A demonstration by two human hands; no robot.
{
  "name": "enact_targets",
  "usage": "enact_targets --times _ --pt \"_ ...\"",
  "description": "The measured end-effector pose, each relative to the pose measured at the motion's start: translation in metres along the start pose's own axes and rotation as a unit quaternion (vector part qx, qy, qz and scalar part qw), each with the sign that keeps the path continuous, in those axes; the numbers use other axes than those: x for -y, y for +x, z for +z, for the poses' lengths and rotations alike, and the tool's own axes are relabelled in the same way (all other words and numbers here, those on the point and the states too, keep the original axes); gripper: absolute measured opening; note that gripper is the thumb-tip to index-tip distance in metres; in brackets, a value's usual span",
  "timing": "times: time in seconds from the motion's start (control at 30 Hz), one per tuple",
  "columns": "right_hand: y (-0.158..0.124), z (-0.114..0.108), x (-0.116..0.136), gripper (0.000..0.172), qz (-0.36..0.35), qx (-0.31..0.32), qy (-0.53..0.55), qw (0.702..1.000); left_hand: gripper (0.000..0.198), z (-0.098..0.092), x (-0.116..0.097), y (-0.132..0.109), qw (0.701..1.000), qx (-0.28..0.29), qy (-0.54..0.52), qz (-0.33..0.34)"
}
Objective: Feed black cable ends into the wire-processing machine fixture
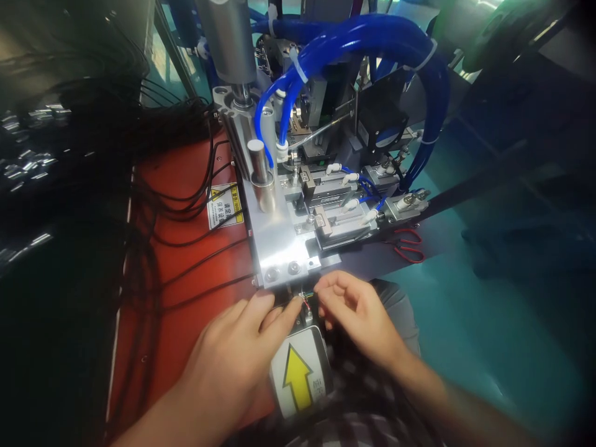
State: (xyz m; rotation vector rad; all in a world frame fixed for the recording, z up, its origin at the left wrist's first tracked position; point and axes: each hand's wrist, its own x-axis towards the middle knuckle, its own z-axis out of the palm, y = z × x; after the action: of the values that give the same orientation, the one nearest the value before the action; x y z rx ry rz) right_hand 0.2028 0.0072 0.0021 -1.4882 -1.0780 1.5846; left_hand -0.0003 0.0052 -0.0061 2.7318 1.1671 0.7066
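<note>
Thin coloured wires (306, 302), with red, green and yellow strands, run in front of the machine's metal edge. My left hand (237, 341) comes in from the lower left, its fingertips closed at the left end of the wires. From the right, my right hand (358, 313) pinches the wires' other side between thumb and forefinger. What exactly lies between the fingertips is small and partly hidden. Just below the wires is a white cover (298, 372) with a yellow arrow on it. Above both hands sits a bright metal plate (279, 245) with bolts.
Thick blue air hoses (372, 34) arch over the machine's cylinders. Black cables (186, 205) cross the red surface (200, 261) at left, near a warning label (226, 206). Red-handled scissors (410, 245) lie to the right of the machine.
</note>
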Motion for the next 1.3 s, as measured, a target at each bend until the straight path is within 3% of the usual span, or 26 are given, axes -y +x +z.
enact_targets --times 0.17,0.43,0.77,1.07,1.3 --pt "-0.0011 0.0035 0.0013 0.010 -0.057 -0.051 -0.085 0.993 0.034 0.0006 -0.0003 0.0004 1.000 0.002 0.003 -0.007" --pt "-0.0036 0.0078 -0.0022 0.007 -0.144 -0.072 -0.156 0.974 0.034 -0.0007 -0.0007 -0.0008 1.000 0.014 -0.004 -0.008" --pt "-0.0003 0.0062 0.0024 0.010 -0.162 -0.023 -0.144 0.976 0.036 0.0000 -0.0003 -0.0011 1.000 0.014 -0.001 -0.004" --pt "0.0000 0.0048 0.0020 0.011 -0.120 -0.014 -0.136 0.983 0.037 -0.0028 -0.0008 -0.0003 1.000 0.026 -0.005 -0.003" --pt "-0.0021 0.0046 0.0016 0.011 -0.160 -0.028 -0.186 0.969 0.036 -0.0016 -0.0007 0.0002 1.000 0.013 -0.002 -0.004"
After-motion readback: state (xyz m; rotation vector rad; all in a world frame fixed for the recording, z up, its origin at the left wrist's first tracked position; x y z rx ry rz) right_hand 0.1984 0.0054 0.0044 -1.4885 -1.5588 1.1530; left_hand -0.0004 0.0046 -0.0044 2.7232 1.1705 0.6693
